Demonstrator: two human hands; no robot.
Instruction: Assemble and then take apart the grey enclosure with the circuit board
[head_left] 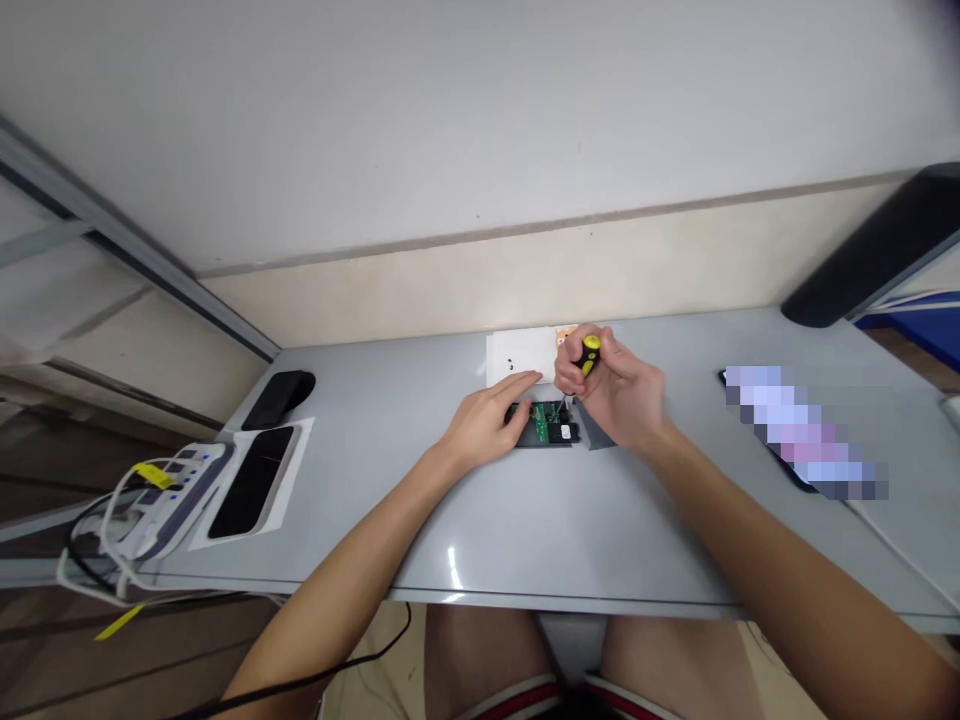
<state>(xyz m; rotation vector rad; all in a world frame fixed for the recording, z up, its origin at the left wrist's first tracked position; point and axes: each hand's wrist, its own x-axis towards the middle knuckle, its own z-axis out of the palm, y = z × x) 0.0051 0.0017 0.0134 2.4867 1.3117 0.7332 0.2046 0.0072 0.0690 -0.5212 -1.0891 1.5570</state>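
A small opened electronic device with a green circuit board (541, 420) and a black block with a white label lies flat on the table. My left hand (491, 415) steadies its left end, thumb against it and fingers stretched along the far side. In my right hand (622, 385) is a screwdriver (590, 352) with a yellow and black handle, gripped in a closed fist. The screwdriver's tip points down at the board's upper right part; exact contact is too small to tell. Behind the device, a white sheet (517, 352) bears a few tiny dark pieces.
A phone (255, 480) lies on white paper at the left, near a power strip (184, 495) with cables. Behind it sits a black curved object (279, 398). At the right lies another phone with a blurred screen (795, 425). A wall borders the table's back.
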